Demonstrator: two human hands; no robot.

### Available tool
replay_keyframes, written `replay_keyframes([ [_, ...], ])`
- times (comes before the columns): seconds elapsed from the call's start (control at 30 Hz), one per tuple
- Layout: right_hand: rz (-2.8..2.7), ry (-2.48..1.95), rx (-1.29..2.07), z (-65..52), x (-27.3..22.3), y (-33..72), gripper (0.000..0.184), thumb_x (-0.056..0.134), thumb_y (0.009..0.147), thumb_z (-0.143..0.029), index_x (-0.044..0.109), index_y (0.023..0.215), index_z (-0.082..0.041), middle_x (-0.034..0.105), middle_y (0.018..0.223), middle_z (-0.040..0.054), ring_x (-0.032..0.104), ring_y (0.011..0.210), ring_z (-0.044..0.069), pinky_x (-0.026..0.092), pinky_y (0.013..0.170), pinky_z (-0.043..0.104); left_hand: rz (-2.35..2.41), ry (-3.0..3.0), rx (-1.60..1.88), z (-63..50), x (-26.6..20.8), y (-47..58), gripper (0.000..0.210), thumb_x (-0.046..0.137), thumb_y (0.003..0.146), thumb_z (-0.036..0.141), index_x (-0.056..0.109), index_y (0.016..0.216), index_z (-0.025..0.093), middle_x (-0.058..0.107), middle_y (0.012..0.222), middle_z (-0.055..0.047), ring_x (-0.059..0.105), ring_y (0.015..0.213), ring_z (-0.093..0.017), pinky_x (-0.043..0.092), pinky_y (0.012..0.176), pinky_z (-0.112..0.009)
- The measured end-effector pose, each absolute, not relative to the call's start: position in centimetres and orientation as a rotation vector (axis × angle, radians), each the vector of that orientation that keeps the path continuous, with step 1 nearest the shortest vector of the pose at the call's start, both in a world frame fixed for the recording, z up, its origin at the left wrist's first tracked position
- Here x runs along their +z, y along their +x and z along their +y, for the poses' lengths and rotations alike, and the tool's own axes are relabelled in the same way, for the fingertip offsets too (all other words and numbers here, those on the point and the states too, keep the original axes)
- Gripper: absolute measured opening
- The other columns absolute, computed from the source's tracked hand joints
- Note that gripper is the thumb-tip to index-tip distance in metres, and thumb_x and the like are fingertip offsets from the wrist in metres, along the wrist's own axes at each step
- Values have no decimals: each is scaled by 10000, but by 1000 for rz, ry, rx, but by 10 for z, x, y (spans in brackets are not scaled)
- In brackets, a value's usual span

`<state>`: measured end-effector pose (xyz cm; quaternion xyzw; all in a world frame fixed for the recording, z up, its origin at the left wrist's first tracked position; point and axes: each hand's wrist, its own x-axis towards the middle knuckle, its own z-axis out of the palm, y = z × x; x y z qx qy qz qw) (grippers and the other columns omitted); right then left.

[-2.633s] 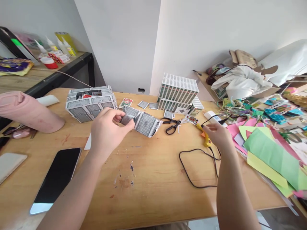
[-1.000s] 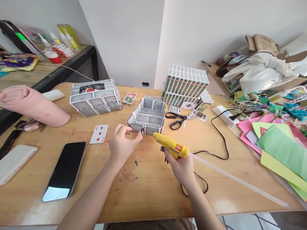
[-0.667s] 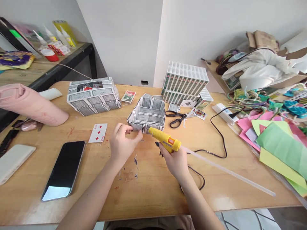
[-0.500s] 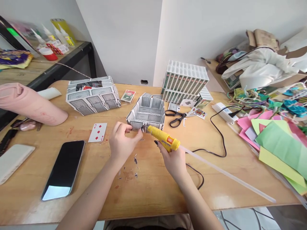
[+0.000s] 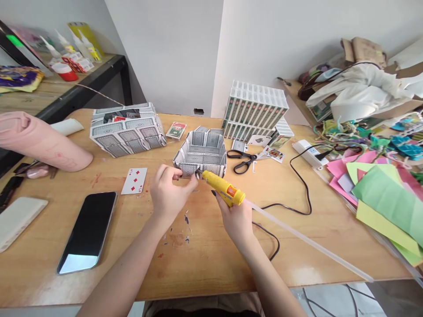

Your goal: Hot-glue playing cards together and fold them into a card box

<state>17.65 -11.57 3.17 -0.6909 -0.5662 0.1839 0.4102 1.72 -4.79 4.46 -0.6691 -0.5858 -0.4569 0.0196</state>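
A small open box made of grey-backed playing cards (image 5: 214, 141) sits at mid-table. My left hand (image 5: 170, 191) is closed at its near wall, thumb and fingers pinching the lower left edge; the exact contact is partly hidden. In my right hand (image 5: 238, 222) is a yellow hot glue gun (image 5: 220, 185), fingers wrapped round its handle. Its nozzle meets the box's near wall, right beside my left thumb. From the gun's back a long clear glue stick (image 5: 307, 240) sticks out toward the lower right.
Black scissors (image 5: 243, 162) lie right of the box, before stacked card packs (image 5: 254, 108). A larger card-covered box (image 5: 128, 134), a three of diamonds (image 5: 134, 181) and a phone (image 5: 88, 231) are on the left. The black cord (image 5: 309, 189) runs to a power strip (image 5: 309, 154).
My right hand and the glue gun have shifted very slightly left and up, the nozzle staying by the near wall. My left hand keeps its pinch on the box.
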Motion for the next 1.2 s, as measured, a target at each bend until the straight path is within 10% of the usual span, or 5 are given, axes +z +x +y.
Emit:
replay_keyframes([
  [1.2,-1415,-1883,544,-121,35,178,270,493,877,-412,627,864,-177,683,784,104,651,752,260,483,684,337,-1690,-2050,-1463,-44,43,17,204,725,681,252,533,670,187,514,666,20,521,621,-127,431,589,-251],
])
